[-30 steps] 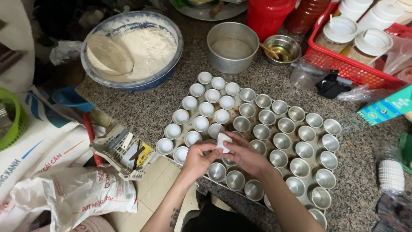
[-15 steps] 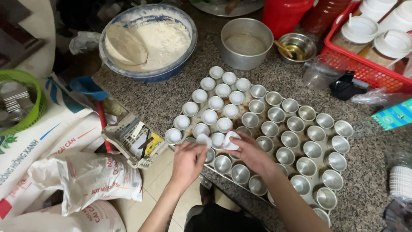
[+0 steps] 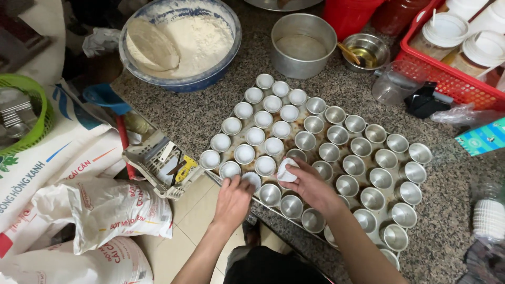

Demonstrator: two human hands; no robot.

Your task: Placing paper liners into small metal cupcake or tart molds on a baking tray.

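Note:
A metal tray point(image 3: 444, 169) on the speckled stone counter carries several small metal cups point(image 3: 361, 146). The cups on its left part hold white paper liners point(image 3: 264, 135). My left hand point(image 3: 233, 198) presses a liner point(image 3: 252, 180) into a cup at the tray's near-left edge. My right hand point(image 3: 307, 184) holds a small stack of white liners point(image 3: 285, 169) over the tray's front middle.
A big blue-rimmed bowl of flour point(image 3: 181, 39) stands at the back left, a steel pot point(image 3: 303, 44) and small steel bowl point(image 3: 369, 51) behind the tray, a red basket of jars point(image 3: 456, 50) at the back right. Flour sacks point(image 3: 100, 210) and a plastic crate point(image 3: 160, 164) lie left.
My left hand has left the right hand and gone left to the tray's near edge, setting a liner into a cup. The view has shifted slightly.

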